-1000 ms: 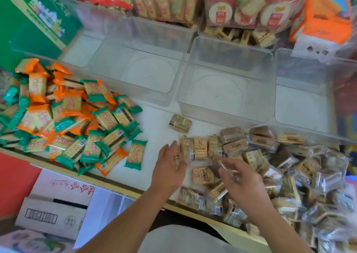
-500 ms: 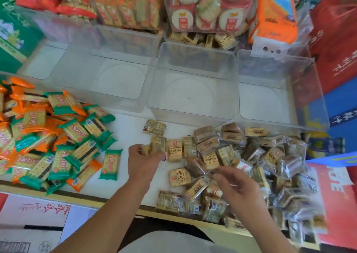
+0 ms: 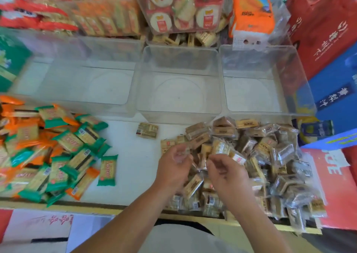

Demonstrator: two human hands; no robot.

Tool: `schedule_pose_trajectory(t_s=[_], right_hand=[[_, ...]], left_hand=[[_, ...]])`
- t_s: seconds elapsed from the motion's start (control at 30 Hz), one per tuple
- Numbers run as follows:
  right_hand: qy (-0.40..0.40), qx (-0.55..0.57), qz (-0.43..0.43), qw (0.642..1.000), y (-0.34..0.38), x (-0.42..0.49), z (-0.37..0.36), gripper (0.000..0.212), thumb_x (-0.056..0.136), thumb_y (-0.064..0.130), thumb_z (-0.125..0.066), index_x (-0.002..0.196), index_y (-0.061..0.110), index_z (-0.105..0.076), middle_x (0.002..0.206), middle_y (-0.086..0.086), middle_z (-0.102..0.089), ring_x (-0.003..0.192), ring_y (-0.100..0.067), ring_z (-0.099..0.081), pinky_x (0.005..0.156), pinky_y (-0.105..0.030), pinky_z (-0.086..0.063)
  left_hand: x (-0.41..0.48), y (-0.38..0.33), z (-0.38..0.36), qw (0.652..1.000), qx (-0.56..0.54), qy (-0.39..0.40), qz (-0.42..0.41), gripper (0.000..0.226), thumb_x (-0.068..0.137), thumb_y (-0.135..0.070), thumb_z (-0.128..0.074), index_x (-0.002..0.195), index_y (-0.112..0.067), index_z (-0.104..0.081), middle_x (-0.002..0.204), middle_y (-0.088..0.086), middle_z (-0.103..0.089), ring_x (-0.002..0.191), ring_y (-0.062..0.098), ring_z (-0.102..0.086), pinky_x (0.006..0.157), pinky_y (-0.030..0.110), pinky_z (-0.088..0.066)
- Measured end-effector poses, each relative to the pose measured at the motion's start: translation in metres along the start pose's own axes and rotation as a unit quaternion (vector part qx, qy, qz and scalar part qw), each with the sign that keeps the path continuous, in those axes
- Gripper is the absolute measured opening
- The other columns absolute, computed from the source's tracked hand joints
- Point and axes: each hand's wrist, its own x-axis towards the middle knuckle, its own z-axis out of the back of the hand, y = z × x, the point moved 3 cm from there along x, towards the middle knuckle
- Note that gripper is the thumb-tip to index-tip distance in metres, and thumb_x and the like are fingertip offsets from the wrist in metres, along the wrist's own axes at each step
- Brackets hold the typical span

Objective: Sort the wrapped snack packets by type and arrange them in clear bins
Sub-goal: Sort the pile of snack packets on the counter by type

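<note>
White tabletop [image 3: 131,156] before three clear bins [image 3: 179,117], stocked snacks [image 3: 179,7] behind; brown packets [image 3: 270,156] heaped right. The hands have drawn together since a moment ago; left hand [image 3: 173,168] fingers curl round a blurred wrapper [image 3: 182,153]; right hand [image 3: 226,175] fingers curled, grip unclear. A lone packet [image 3: 147,130] lies flat, long axis left-right.

Worktop [image 3: 131,156]: plain white.
Left heap of packets [image 3: 48,152]: wrappers with green or orange ends, pale tan centres and red lettering; some show a dark brown stripe.
Right heap of packets [image 3: 260,156]: clear wrap over tan and dark brown contents; beige labels with dark print.
Clear bins [image 3: 178,115]: colourless, with a faint round ring on each floor.
Tissue pack [image 3: 251,11]: orange with a blue patch.
Red carton [image 3: 324,20] and blue carton [image 3: 336,90]: both carry white characters.
</note>
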Motion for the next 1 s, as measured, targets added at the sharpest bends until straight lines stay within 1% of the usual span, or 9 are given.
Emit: schedule_pose_trajectory(t_s=[0.1, 0.2, 0.3, 0.4, 0.5, 0.67, 0.83, 0.9, 1.0], right_hand=[[0.094, 0.01, 0.014, 0.995, 0.018, 0.004, -0.036, 0.013, 0.097, 0.026, -0.067, 0.107, 0.034, -0.069, 0.092, 0.017, -0.072, 0.088, 0.01, -0.063, 0.07, -0.005, -0.047], [0.168, -0.024, 0.028, 0.985, 0.035, 0.01, -0.08, 0.012, 0.097, 0.029, -0.067, 0.108, 0.033, -0.069, 0.095, 0.015, -0.071, 0.087, 0.009, -0.063, 0.072, -0.008, -0.049], [0.216, -0.053, 0.053, 0.974, 0.061, 0.016, -0.133, 0.009, 0.095, 0.03, -0.067, 0.103, 0.036, -0.069, 0.091, 0.015, -0.072, 0.087, 0.008, -0.063, 0.075, -0.013, -0.049], [0.263, -0.068, 0.084, 0.959, 0.095, 0.021, -0.192, 0.009, 0.094, 0.03, -0.068, 0.102, 0.034, -0.071, 0.092, 0.017, -0.071, 0.088, 0.009, -0.062, 0.074, -0.006, -0.045], [0.295, -0.055, 0.075, 0.951, 0.121, 0.033, -0.254, 0.014, 0.093, 0.027, -0.07, 0.107, 0.031, -0.069, 0.1, 0.017, -0.07, 0.09, 0.002, -0.065, 0.074, -0.009, -0.045], [0.263, -0.06, 0.046, 0.962, 0.148, 0.07, -0.329, 0.035, 0.093, 0.038, -0.071, 0.126, 0.031, -0.062, 0.126, 0.015, -0.06, 0.115, -0.007, -0.057, 0.093, -0.029, -0.048], [0.26, -0.118, 0.011, 0.958, 0.16, 0.08, -0.367, 0.045, 0.095, 0.042, -0.066, 0.137, 0.027, -0.057, 0.13, 0.012, -0.054, 0.115, -0.009, -0.051, 0.093, -0.026, -0.04], [0.24, -0.101, 0.007, 0.965, 0.155, 0.075, -0.369, 0.038, 0.095, 0.039, -0.067, 0.131, 0.03, -0.06, 0.127, 0.015, -0.055, 0.112, -0.006, -0.052, 0.096, -0.026, -0.043], [0.147, -0.11, -0.004, 0.983, 0.135, 0.079, -0.349, 0.027, 0.095, 0.035, -0.067, 0.122, 0.031, -0.065, 0.134, 0.013, -0.057, 0.12, -0.006, -0.053, 0.101, -0.029, -0.045]], left_hand=[[-0.004, 0.029, 0.046, 0.996, 0.005, -0.071, 0.053, 0.024, 0.095, -0.018, -0.07, 0.117, -0.028, -0.065, 0.112, -0.012, -0.067, 0.094, 0.001, -0.064, 0.066, 0.004, -0.047], [-0.011, 0.057, 0.092, 0.987, -0.014, -0.13, 0.094, 0.018, 0.092, -0.015, -0.072, 0.105, -0.025, -0.068, 0.108, -0.002, -0.071, 0.094, 0.01, -0.069, 0.071, 0.007, -0.046], [-0.018, 0.075, 0.141, 0.986, 0.002, -0.119, 0.118, 0.015, 0.092, -0.021, -0.072, 0.105, -0.026, -0.067, 0.104, -0.006, -0.07, 0.091, 0.005, -0.067, 0.069, 0.005, -0.045], [-0.018, 0.089, 0.192, 0.985, 0.038, -0.12, 0.119, 0.02, 0.093, -0.028, -0.069, 0.113, -0.027, -0.068, 0.11, -0.007, -0.071, 0.098, 0.008, -0.067, 0.085, 0.019, -0.05], [-0.01, 0.097, 0.248, 0.98, 0.057, -0.154, 0.115, 0.014, 0.094, -0.026, -0.067, 0.108, -0.03, -0.067, 0.102, -0.009, -0.072, 0.094, 0.01, -0.069, 0.091, 0.031, -0.055], [-0.001, 0.108, 0.342, 0.975, 0.097, -0.168, 0.109, 0.02, 0.1, -0.033, -0.06, 0.121, -0.032, -0.063, 0.107, -0.014, -0.069, 0.086, 0.008, -0.068, 0.076, 0.029, -0.057], [0.006, 0.119, 0.398, 0.974, 0.142, -0.149, 0.093, 0.02, 0.101, -0.031, -0.06, 0.12, -0.029, -0.064, 0.105, -0.013, -0.068, 0.076, 0.005, -0.065, 0.066, 0.024, -0.053], [0.016, 0.113, 0.398, 0.98, 0.133, -0.129, 0.071, 0.021, 0.1, -0.031, -0.061, 0.121, -0.031, -0.065, 0.102, -0.016, -0.068, 0.075, 0.004, -0.066, 0.071, 0.029, -0.057], [0.031, 0.102, 0.383, 0.989, 0.116, -0.084, 0.037, 0.027, 0.1, -0.035, -0.062, 0.126, -0.027, -0.066, 0.103, -0.021, -0.062, 0.09, -0.003, -0.061, 0.081, 0.023, -0.053]])
